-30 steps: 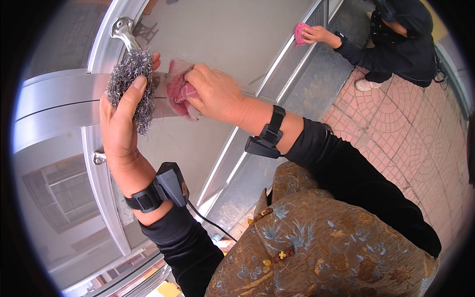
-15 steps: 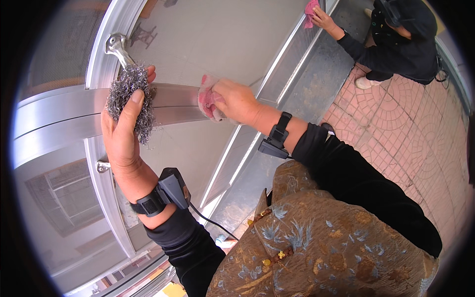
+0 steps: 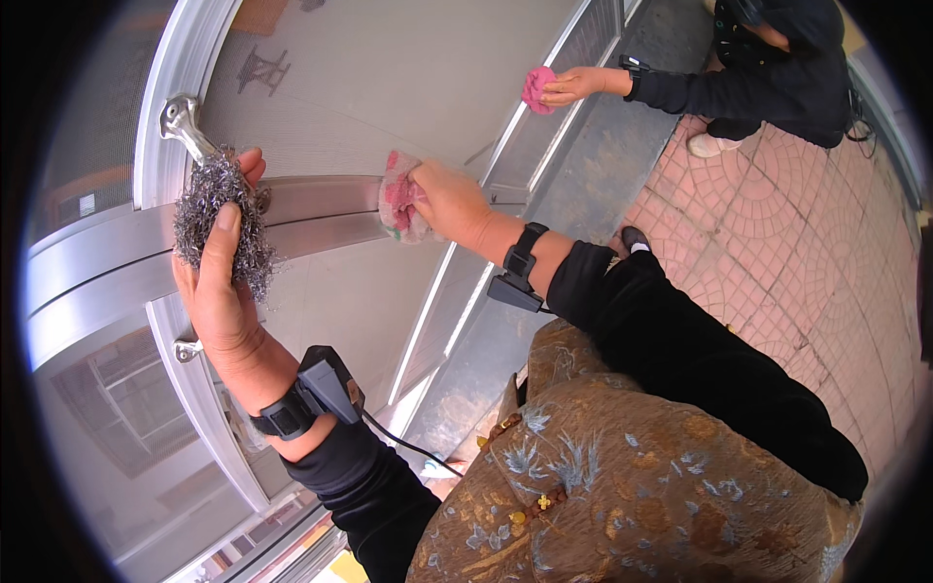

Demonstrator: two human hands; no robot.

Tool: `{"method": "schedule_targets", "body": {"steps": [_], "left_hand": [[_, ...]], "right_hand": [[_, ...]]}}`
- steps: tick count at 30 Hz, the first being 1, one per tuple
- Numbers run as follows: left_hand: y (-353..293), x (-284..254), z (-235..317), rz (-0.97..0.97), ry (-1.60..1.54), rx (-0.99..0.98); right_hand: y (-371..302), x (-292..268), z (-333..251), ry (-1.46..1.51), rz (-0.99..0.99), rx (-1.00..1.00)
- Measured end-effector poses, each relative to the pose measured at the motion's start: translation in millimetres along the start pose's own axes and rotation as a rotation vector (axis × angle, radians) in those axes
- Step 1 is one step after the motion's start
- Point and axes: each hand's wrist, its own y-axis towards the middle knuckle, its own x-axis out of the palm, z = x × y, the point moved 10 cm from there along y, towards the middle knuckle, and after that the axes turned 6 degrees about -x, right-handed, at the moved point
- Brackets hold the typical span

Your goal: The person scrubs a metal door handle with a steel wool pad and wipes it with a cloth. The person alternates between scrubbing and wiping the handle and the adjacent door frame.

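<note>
A bundle of grey steel wool (image 3: pixel 216 209) fills my left hand (image 3: pixel 224 311), with the thumb pressed over it and the fingers wrapped behind. It sits in front of a silvery metal door rail (image 3: pixel 107 248), just below a metal handle (image 3: pixel 187 126); whether it touches either I cannot tell. My right hand (image 3: pixel 452 202) grips a crumpled pink and white cloth (image 3: pixel 397 199) and holds it against the same rail, farther to the right. A second metal handle (image 3: pixel 187 350) shows beside my left wrist.
Window panes (image 3: pixel 369 87) lie on both sides of the rail. At the far right a person (image 3: pixel 777 78) in dark clothes holds a pink cloth (image 3: pixel 537 89) at the frame. Pink patterned paving (image 3: pixel 748 233) spreads to the right, beyond a grey ledge (image 3: pixel 583 180).
In the picture, both my hands and the door have shifted slightly left, the cloth still on the rail. The other person's hand with the pink cloth has moved left and nearer.
</note>
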Motion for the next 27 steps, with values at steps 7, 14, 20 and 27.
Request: {"method": "schedule_targets", "body": {"steps": [7, 14, 20, 27], "left_hand": [[0, 4, -1, -0.004, -0.01, 0.025], [2, 0, -1, -0.015, -0.01, 0.046], [1, -1, -4, -0.04, -0.096, 0.018], [2, -2, 0, -0.027, -0.004, 0.061]], "right_hand": [[-61, 40, 125, 0.025, -0.172, 0.559], [13, -12, -19, 0.102, -0.075, 0.052], [74, -51, -162, 0.142, 0.236, -0.444], [29, -6, -68, -0.051, -0.08, -0.254]]}}
